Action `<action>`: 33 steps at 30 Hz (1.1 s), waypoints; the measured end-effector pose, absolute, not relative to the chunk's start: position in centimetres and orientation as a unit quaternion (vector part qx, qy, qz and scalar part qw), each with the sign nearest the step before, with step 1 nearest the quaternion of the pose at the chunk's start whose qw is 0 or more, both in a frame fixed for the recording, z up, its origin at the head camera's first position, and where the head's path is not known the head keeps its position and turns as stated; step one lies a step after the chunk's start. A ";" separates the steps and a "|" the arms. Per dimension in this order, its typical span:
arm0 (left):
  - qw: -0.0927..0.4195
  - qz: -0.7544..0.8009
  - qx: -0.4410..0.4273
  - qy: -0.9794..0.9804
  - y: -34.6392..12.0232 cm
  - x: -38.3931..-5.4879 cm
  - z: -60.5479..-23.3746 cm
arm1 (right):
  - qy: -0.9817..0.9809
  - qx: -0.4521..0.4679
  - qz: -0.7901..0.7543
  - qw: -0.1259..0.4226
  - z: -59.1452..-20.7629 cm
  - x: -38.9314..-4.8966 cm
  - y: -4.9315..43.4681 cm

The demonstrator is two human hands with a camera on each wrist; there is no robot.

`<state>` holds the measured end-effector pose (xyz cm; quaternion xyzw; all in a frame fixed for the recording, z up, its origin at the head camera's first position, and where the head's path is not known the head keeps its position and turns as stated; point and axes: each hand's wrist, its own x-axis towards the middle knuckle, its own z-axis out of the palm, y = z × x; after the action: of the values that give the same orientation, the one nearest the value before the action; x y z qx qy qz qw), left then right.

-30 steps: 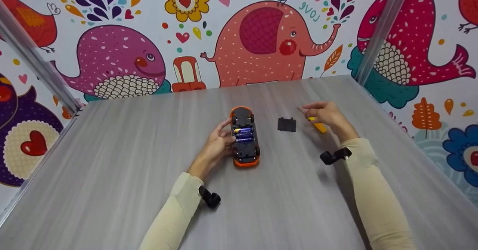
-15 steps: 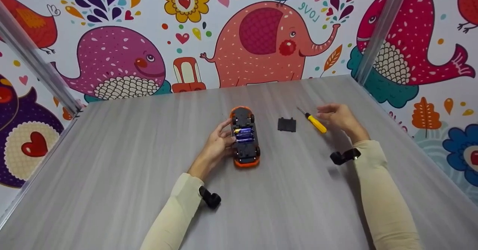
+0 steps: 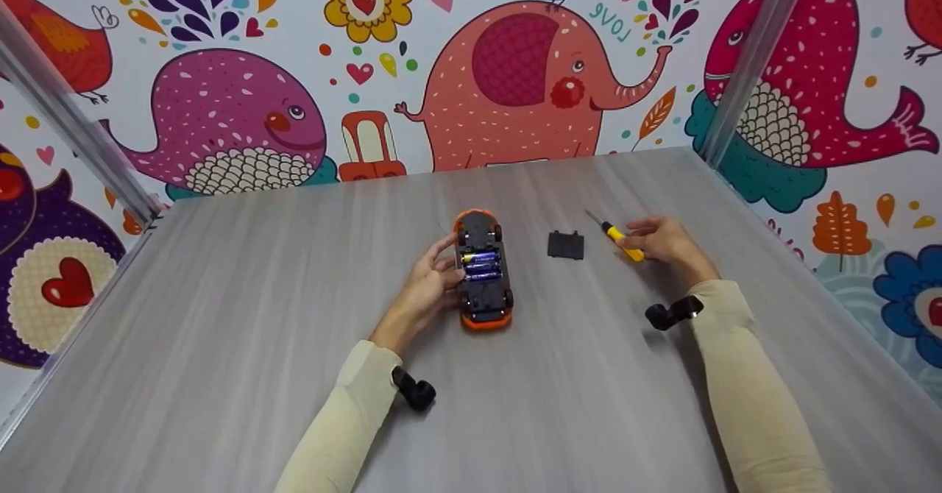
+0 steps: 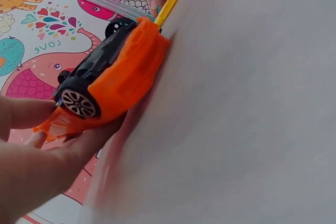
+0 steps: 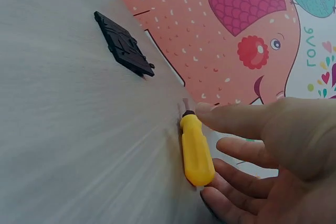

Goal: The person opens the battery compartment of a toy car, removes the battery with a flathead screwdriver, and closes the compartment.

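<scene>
And there lay the screwdriver (image 3: 614, 234), yellow handle and slim shaft, on the table (image 3: 294, 279) to the right of the toy car! Its long axis ran on the slant: tip pointing away and leftward, butt end back toward the person's right. On that slant, it seemed, the whole moment hung, for the handle sat just at the right hand (image 3: 666, 245), much the nearer of the two; from there, the tool lay to the left.

And that right hand? Spread, thumb reaching toward the dark collar, the other fingers apart beside the handle's butt end. No firm grip showed, and whether skin touched plastic I couldn't tell.

Next along, to the left of the tip, came the black cover (image 3: 566, 245), flat on the table between screwdriver and toy car. Then the orange toy car (image 3: 484, 302) itself, belly up, nearly lengthwise to the person, with purple batteries (image 3: 482, 266) lying across its uncovered compartment. The left hand (image 3: 428, 281) had it pinched along its left side, thumb against fingers, well apart from the screwdriver.

Behind it all, the patterned wall (image 3: 508, 125), with its big pink elephant, rose from the table's far edge.
</scene>
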<state>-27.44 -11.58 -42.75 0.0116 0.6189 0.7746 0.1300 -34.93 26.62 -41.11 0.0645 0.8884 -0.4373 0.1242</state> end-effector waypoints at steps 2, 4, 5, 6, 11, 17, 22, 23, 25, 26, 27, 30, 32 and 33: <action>0.130 0.773 0.011 0.621 -11.6 -27.5 -42.8 | 0.894 0.063 -0.427 0.118 -41.2 -34.9 26.3; 0.129 0.773 0.010 0.621 -11.5 -27.5 -42.8 | 0.896 0.074 -0.422 0.115 -41.1 -34.8 26.0; 0.129 0.774 0.009 0.620 -11.4 -27.5 -42.8 | 0.896 0.082 -0.421 0.116 -41.1 -34.7 25.9; 0.129 0.774 0.009 0.620 -11.4 -27.5 -42.8 | 0.895 0.092 -0.420 0.118 -41.1 -34.7 25.8; 0.128 0.778 0.006 0.615 -11.2 -27.5 -42.8 | 0.899 0.127 -0.400 0.127 -41.0 -34.4 25.4; 0.126 0.779 0.009 0.614 -11.3 -27.4 -42.8 | 0.908 0.117 -0.386 0.116 -41.0 -34.2 25.4; 0.126 0.780 0.015 0.613 -11.3 -27.4 -42.9 | 0.910 0.110 -0.385 0.109 -41.1 -34.3 25.5; 0.126 0.781 0.016 0.611 -11.3 -27.4 -42.9 | 0.909 0.111 -0.387 0.111 -41.1 -34.3 25.5; 0.126 0.782 0.017 0.611 -11.3 -27.4 -42.9 | 0.908 0.112 -0.387 0.115 -41.0 -34.4 25.5; 0.125 0.782 0.017 0.610 -11.3 -27.4 -42.8 | 0.907 0.113 -0.388 0.117 -41.0 -34.4 25.6; 0.125 0.782 0.016 0.610 -11.3 -27.4 -42.8 | 0.906 0.113 -0.391 0.118 -41.0 -34.5 25.7; 0.124 0.781 0.015 0.612 -11.3 -27.4 -42.7 | 0.897 0.120 -0.409 0.118 -41.0 -34.6 25.9; 0.124 0.782 0.011 0.611 -11.3 -27.5 -42.7 | 0.888 0.125 -0.428 0.115 -41.0 -34.7 26.1; 0.124 0.782 0.011 0.611 -11.3 -27.5 -42.7 | 0.883 0.127 -0.438 0.113 -40.9 -34.7 26.1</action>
<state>-27.47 -11.34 -42.73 0.0111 0.6112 0.7816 0.1240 -34.66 26.14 -40.91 0.1272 0.8828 -0.4378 0.1128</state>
